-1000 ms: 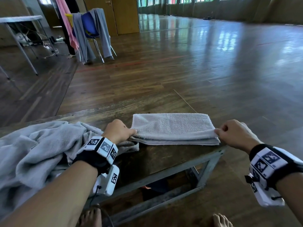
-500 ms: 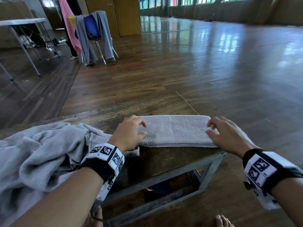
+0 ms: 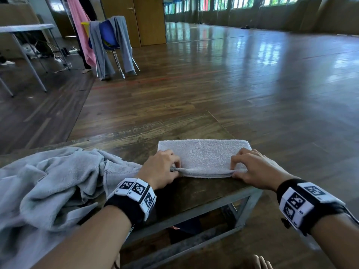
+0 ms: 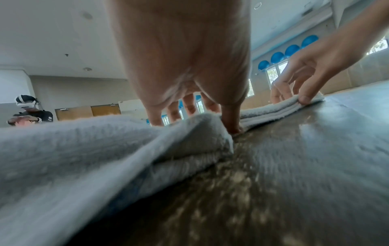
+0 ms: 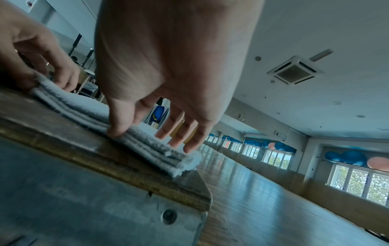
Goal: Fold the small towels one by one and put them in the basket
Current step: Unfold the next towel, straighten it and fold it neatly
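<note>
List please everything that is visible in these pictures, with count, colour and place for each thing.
folded towel: one, light grey, near edge of the table, pinched at both ends
heap of cloth: one, grey, on the table, to the left
table: one, dark wood top, metal frame
chair: one, blue, far left, draped with grey cloths
pink cloth: one, hanging beside the chair
basket: none in view
left hand: pinches the towel's left end
right hand: pinches the towel's right end

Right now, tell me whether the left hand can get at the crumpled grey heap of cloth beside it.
Probably yes: the left hand pinches the folded grey towel, and the crumpled grey heap of cloth lies next to its wrist with nothing between; it must let go first.
</note>
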Action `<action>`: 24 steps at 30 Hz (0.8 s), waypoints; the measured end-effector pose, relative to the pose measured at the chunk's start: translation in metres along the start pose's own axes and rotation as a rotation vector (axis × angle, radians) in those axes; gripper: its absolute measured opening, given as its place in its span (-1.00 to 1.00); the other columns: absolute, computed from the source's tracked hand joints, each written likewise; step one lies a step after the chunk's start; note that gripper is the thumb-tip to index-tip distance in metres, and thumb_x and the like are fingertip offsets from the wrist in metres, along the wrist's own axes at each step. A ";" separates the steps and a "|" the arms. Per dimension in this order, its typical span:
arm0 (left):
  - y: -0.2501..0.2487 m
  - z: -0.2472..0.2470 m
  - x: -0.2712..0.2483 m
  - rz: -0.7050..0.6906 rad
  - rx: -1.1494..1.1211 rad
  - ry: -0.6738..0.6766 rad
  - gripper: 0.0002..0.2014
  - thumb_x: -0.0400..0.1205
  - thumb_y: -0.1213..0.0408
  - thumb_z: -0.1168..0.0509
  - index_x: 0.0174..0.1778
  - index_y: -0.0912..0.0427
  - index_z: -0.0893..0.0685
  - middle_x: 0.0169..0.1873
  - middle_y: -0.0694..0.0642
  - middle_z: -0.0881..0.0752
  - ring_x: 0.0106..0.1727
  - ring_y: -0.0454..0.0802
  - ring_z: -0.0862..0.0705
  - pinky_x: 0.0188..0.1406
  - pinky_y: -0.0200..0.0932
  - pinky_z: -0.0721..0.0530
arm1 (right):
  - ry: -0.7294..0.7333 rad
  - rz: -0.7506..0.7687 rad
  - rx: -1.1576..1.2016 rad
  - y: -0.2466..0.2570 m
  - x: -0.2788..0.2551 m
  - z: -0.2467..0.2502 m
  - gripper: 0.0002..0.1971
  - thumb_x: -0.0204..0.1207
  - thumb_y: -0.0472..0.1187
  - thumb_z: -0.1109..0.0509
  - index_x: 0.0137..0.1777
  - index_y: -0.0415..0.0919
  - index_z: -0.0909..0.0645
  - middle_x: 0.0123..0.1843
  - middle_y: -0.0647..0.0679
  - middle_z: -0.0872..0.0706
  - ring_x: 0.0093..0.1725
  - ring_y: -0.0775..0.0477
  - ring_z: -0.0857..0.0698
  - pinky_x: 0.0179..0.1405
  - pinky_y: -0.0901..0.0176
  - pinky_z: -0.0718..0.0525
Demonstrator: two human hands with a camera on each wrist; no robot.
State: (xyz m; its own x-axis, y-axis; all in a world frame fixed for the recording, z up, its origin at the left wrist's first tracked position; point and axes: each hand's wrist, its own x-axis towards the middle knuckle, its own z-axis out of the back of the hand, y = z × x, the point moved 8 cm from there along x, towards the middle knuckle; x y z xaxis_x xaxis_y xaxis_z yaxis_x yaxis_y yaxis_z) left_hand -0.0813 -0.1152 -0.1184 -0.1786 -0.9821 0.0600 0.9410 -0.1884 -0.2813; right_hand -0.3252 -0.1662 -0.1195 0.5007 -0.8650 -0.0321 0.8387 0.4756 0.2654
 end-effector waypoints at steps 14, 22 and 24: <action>-0.042 -0.036 0.009 0.040 0.025 0.096 -0.45 0.71 -0.14 -0.12 0.60 -0.01 -0.31 0.65 0.06 -0.23 0.68 0.09 -0.17 0.64 0.13 -0.19 | 0.047 0.116 0.183 0.066 0.012 -0.024 -0.36 0.63 0.02 -0.37 0.67 0.15 -0.23 0.70 0.05 -0.32 0.68 -0.09 -0.32 0.61 -0.14 -0.39; -0.021 -0.066 0.006 0.135 0.013 0.362 -0.31 0.70 -0.35 0.17 0.71 -0.29 0.29 0.71 -0.15 0.38 0.70 -0.14 0.42 0.66 0.15 0.42 | 0.292 0.032 0.061 0.048 0.024 -0.066 -0.26 0.70 0.29 -0.07 0.77 0.29 0.22 0.80 0.22 0.33 0.75 0.07 0.42 0.71 -0.05 0.39; -0.013 -0.063 0.004 0.157 0.013 0.376 -0.23 0.62 -0.48 0.16 0.68 -0.36 0.31 0.70 -0.17 0.40 0.70 -0.14 0.43 0.66 0.17 0.41 | 0.299 0.017 0.048 0.046 0.022 -0.067 -0.23 0.64 0.40 -0.04 0.76 0.34 0.25 0.79 0.23 0.36 0.74 0.06 0.45 0.70 -0.07 0.40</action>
State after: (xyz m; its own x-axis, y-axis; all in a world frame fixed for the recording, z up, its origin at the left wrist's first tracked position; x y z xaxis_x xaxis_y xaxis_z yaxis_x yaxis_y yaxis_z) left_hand -0.1121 -0.1171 -0.1748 -0.1231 -0.9330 -0.3381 0.9683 -0.0383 -0.2470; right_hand -0.2615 -0.1530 -0.1722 0.5617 -0.7681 -0.3075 0.8220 0.4758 0.3131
